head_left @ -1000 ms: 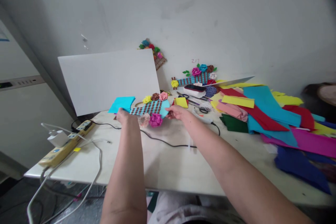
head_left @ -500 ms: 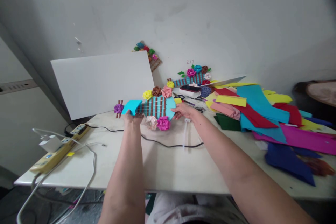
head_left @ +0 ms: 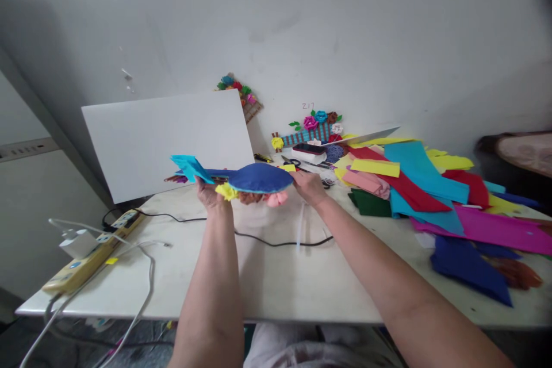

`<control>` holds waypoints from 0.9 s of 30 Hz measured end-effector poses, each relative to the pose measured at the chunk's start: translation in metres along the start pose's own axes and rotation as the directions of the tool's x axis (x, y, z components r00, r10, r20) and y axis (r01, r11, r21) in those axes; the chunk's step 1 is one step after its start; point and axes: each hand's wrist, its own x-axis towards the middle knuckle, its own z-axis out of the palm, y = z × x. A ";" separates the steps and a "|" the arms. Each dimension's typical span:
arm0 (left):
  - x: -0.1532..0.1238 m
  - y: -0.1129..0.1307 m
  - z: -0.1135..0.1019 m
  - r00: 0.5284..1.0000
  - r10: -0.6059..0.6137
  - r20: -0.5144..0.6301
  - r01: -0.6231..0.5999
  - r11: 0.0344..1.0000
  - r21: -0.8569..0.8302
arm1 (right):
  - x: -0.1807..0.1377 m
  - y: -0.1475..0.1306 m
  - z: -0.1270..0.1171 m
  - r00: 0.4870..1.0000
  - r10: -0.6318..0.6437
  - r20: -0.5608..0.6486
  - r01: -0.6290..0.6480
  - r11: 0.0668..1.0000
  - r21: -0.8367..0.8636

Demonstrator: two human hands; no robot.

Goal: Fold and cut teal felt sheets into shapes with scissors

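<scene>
A guitar-shaped craft piece (head_left: 261,177) is tilted above the table, its dark blue back facing up toward me. Yellow, brown and pink paper flowers (head_left: 276,199) hang along its near lower edge; the front is hidden. My left hand (head_left: 210,192) is closed around the narrow neck, and a folded turquoise paper piece (head_left: 190,168) rises over that hand. My right hand (head_left: 309,187) grips the rounded end, fingers partly hidden behind it. A small yellow piece (head_left: 287,168) shows beside the right fingertips; whether they touch it I cannot tell.
A power strip (head_left: 92,253) with white cables lies left, and a black cord (head_left: 276,242) crosses the table. A white board (head_left: 168,144) leans on the wall. Scissors (head_left: 293,163), a phone (head_left: 309,149), another flowered guitar craft (head_left: 307,133) and coloured paper sheets (head_left: 425,172) lie right.
My hands have tipped the guitar craft from its flowered, striped front to its dark blue back. The yellow, brown and pink flowers have swung from the far side to the near side.
</scene>
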 end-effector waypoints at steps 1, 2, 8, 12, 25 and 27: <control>0.000 -0.001 0.001 1.000 0.027 -0.005 -0.027 1.000 -0.004 | -0.002 0.000 0.000 1.000 -0.021 -0.018 0.021 0.999 -0.027; -0.001 -0.002 0.001 0.999 0.040 -0.003 -0.040 0.999 -0.009 | -0.003 0.000 0.000 0.999 -0.031 -0.033 0.030 0.998 -0.047; -0.003 -0.006 -0.002 0.992 0.044 0.120 -0.039 0.998 -0.044 | -0.004 0.001 -0.002 0.998 -0.040 -0.038 0.035 0.992 -0.121; -0.009 -0.008 -0.001 0.989 0.064 0.134 -0.059 0.997 -0.041 | -0.005 0.004 0.002 0.998 -0.039 -0.051 0.033 0.993 -0.114; -0.015 -0.012 0.009 0.986 0.052 0.161 -0.041 0.997 -0.071 | -0.011 -0.005 -0.005 0.998 -0.030 -0.053 0.022 0.989 -0.148; -0.014 -0.013 0.011 0.988 0.041 0.149 -0.034 0.998 -0.046 | -0.010 -0.005 -0.006 0.999 -0.016 -0.046 0.008 0.986 -0.165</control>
